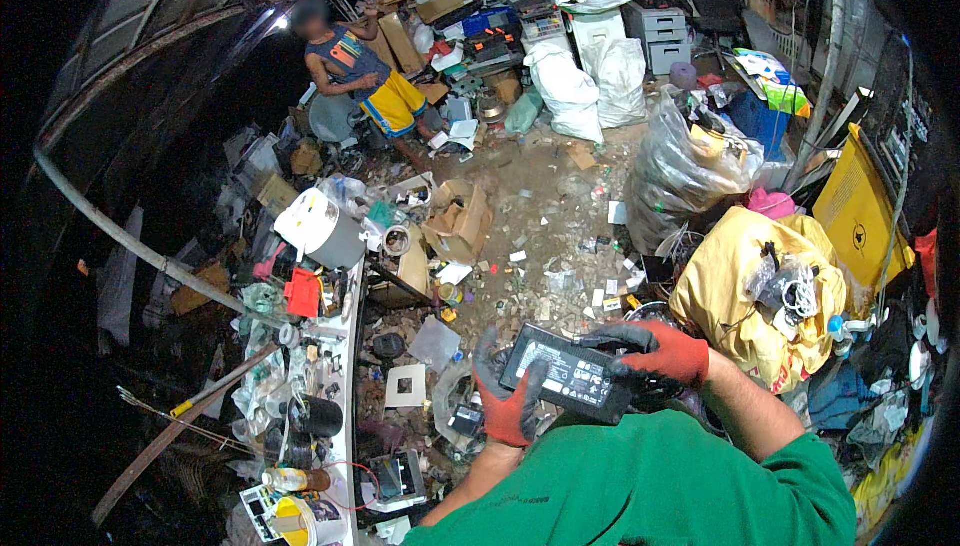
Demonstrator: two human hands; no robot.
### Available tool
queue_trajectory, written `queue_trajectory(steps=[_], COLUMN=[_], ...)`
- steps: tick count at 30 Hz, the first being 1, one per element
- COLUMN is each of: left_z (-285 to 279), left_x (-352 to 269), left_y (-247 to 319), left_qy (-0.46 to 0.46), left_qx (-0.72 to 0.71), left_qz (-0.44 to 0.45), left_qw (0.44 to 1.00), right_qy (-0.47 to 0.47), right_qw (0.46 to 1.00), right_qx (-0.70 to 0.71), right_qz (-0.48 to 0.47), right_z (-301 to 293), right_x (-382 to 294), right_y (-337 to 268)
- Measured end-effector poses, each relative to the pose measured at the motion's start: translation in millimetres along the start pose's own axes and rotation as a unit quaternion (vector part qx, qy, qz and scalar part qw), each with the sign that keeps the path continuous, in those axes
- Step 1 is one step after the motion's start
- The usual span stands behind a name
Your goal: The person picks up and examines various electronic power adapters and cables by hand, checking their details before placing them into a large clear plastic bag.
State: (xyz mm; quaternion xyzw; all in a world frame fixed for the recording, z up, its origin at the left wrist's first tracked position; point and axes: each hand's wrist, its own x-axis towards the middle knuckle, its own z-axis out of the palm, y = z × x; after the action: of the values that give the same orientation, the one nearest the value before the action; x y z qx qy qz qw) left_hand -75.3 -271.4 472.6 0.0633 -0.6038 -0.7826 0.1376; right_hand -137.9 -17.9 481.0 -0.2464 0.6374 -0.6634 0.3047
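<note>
A black power adapter brick (564, 373), with a printed label facing up, is held between my two hands in front of my green shirt. My left hand (510, 394), in a red and grey coated work glove, grips the brick's left end, with fingers lying over the label. At the right end, my gloved right hand (654, 355) is closed around the brick's edge. A dark bundle, perhaps cable, lies just under the right hand and is partly hidden.
A narrow white bench (346, 388) with jars and small parts runs along my left. To the right stand a yellow sack (757, 298) holding cables and a clear plastic bag (675, 178). Scraps litter the floor (525, 246). Another person (356, 73) stands at the upper left.
</note>
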Motion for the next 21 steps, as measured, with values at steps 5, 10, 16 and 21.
queue_trajectory(steps=[5,10,16,21], left_z=[-33,-43,-54,-50], left_x=[17,22,14,11], left_y=[3,13,3,14], left_qy=[-0.13,-0.2,-0.226,-0.248], left_qx=[0.137,0.258,0.178,0.201], left_qz=[-0.019,0.02,0.025,-0.007], left_qw=[0.982,0.945,0.957,0.948], right_qy=[-0.03,-0.035,-0.053,-0.052], right_qw=[0.992,0.998,0.996,0.997], right_qx=[-0.109,-0.053,-0.068,-0.058], right_qz=[-0.05,-0.014,-0.013,-0.022], right_z=[1,10,9,13], right_x=[0,-3,-2,-5], right_y=[-6,-10,-1,-8])
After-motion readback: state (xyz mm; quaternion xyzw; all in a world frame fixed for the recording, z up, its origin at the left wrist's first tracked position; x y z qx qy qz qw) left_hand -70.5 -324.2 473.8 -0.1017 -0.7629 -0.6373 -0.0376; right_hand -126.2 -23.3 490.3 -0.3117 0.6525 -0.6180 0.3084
